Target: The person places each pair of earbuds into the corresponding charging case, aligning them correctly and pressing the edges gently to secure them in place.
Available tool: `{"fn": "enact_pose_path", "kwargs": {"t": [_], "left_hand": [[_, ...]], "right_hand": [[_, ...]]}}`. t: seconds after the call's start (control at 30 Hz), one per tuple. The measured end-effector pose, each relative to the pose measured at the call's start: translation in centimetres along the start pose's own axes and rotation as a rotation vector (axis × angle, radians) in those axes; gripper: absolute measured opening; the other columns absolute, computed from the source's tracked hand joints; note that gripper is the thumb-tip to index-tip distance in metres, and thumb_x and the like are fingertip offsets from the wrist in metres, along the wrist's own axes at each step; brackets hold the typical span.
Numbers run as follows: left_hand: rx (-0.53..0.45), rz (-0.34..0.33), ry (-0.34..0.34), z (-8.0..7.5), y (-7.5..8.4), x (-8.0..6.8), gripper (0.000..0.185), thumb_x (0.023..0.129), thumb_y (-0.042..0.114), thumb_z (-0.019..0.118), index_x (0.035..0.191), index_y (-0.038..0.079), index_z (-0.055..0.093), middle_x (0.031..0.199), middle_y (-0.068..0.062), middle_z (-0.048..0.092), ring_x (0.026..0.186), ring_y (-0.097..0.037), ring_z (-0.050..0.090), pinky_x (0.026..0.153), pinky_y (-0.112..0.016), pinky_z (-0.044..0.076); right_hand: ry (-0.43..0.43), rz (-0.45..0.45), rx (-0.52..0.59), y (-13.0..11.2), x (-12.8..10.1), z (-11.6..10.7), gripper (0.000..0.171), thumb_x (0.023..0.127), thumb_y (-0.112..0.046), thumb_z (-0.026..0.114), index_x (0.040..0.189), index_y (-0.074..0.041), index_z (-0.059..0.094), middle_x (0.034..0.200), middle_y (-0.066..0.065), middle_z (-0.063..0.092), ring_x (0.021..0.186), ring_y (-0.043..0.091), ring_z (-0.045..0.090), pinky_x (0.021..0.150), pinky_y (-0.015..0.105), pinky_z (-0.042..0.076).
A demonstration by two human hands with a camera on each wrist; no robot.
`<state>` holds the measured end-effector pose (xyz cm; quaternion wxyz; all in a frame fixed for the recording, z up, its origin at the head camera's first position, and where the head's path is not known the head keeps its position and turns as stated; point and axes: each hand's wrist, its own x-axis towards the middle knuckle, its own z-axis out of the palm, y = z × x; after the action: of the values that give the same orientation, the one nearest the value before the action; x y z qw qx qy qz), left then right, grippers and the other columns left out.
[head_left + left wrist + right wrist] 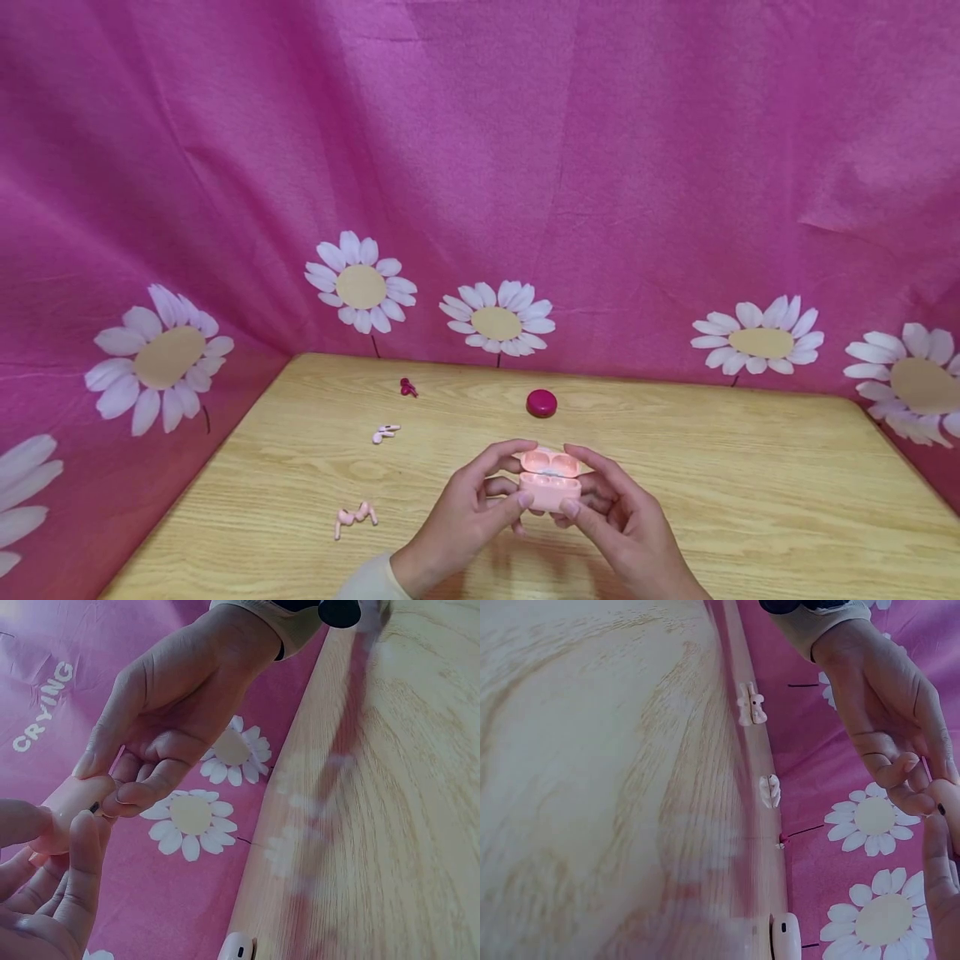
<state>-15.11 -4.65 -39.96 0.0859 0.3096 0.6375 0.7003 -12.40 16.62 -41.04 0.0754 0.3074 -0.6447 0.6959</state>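
Observation:
Both hands hold a small pink earbud case [551, 493], its lid raised and hollow inside showing. My left hand [472, 504] grips one end between thumb and fingers; my right hand [618, 508] grips the other end likewise. The case is above the table in the head view. From the left wrist view, the back of the case [69, 810] appears between fingertips of both hands, with a small dark oval on it. Left of the hands lies a pair of pink earbuds [356, 517]. Farther back are white earbuds [386, 433] and magenta earbuds [408, 387].
Behind the hands, a round magenta case [542, 403] sits on the wooden table [750, 475]. A white case [786, 937] with a dark slot stands on the table in both wrist views. Pink cloth [600, 167] with daisies hangs around the table's back and sides.

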Motion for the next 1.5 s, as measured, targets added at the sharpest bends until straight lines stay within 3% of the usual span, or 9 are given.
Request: {"fn": "enact_pose_path", "kwargs": {"t": [0.4,0.63,0.8,0.97,1.2,1.5], "left_hand": [[0.002,-0.03,0.013,0.0,-0.2,0.1,0.048,0.094,0.005,0.061,0.139,0.01,0.046,0.116,-0.018,0.052,0.082,-0.011,0.064,0.066,-0.033,0.058],[-0.001,-0.014,0.018,0.1,-0.3,0.0,0.05,0.094,0.005,0.061,0.14,0.004,0.043,0.117,-0.018,0.053,0.084,-0.012,0.064,0.066,-0.034,0.058],[-0.012,-0.024,0.023,0.1,-0.3,0.0,0.049,0.094,0.006,0.061,0.14,0.006,0.044,0.119,-0.018,0.053,0.089,-0.018,0.065,0.067,-0.033,0.058],[-0.005,-0.029,0.027,0.2,-0.4,0.0,0.048,0.094,0.007,0.062,0.139,0.011,0.045,0.119,-0.02,0.053,0.09,-0.018,0.065,0.067,-0.035,0.058],[0.02,-0.033,0.044,0.1,-0.4,0.0,0.049,0.094,0.008,0.062,0.14,0.009,0.045,0.119,-0.019,0.053,0.091,-0.014,0.064,0.069,-0.036,0.058],[0.061,0.027,0.011,0.2,-0.6,0.0,0.048,0.094,0.008,0.061,0.139,0.012,0.046,0.118,-0.019,0.054,0.093,-0.014,0.065,0.07,-0.043,0.057]], "right_hand": [[-0.002,-0.014,-0.059,-0.2,0.1,-0.1,0.055,0.091,0.016,0.052,0.143,0.006,0.036,0.104,0.014,0.065,0.087,0.019,0.068,0.077,0.032,0.056],[0.004,0.045,-0.125,-0.7,0.1,-0.1,0.057,0.092,0.009,0.056,0.145,-0.001,0.038,0.104,0.014,0.066,0.086,0.019,0.068,0.078,0.031,0.056],[0.002,0.054,-0.114,-0.7,0.2,-0.2,0.057,0.092,0.01,0.055,0.145,0.002,0.035,0.106,0.014,0.066,0.086,0.02,0.068,0.078,0.031,0.056],[0.023,0.148,-0.083,-0.8,0.2,-0.2,0.049,0.092,0.005,0.058,0.138,0.008,0.04,0.106,0.016,0.066,0.091,0.019,0.068,0.078,0.038,0.056],[0.046,0.265,-0.196,-1.0,0.3,-0.1,0.026,0.093,-0.006,0.062,0.115,0.007,0.06,0.094,0.011,0.068,0.079,0.017,0.068,0.069,0.037,0.057],[0.041,0.347,-0.215,-0.8,0.1,-0.1,0.024,0.091,-0.009,0.066,0.109,0.007,0.062,0.088,0.006,0.069,0.078,0.012,0.066,0.069,0.034,0.057]]}}
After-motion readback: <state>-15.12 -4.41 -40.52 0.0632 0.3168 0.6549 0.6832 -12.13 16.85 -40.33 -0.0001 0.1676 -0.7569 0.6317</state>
